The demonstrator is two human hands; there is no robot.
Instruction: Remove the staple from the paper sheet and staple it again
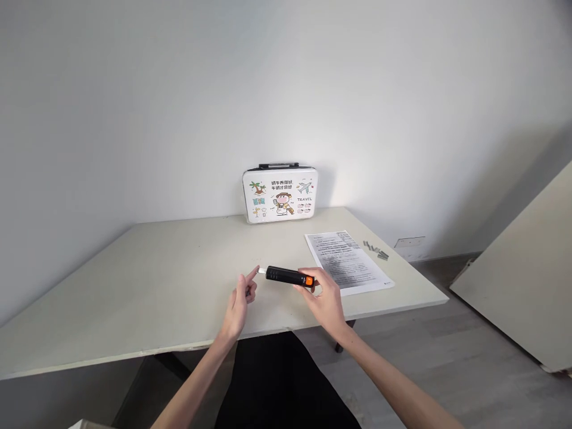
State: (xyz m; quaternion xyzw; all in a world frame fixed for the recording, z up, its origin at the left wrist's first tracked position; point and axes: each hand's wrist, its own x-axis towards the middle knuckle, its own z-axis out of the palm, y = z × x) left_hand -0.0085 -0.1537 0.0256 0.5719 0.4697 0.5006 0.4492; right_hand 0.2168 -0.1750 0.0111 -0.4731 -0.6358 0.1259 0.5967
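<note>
My right hand [324, 297] grips a black stapler [286, 276] by its orange-marked end, level above the front part of the table. A pale metal piece [261, 271] sticks out of the stapler's left end. My left hand [240, 302] is beside that end, its index finger stretched to the metal piece, apparently touching it. The other left fingers are curled round a small dark thing [248, 292], too hidden to make out. Right of my right hand, a printed sheet of paper [346, 262] lies on the table.
Several grey staple strips [376, 249] lie near the right edge of the white table [147, 280]. A white case [280, 195] with cartoon prints and a black handle stands at the back against the wall. A pale panel [522, 280] leans at the right.
</note>
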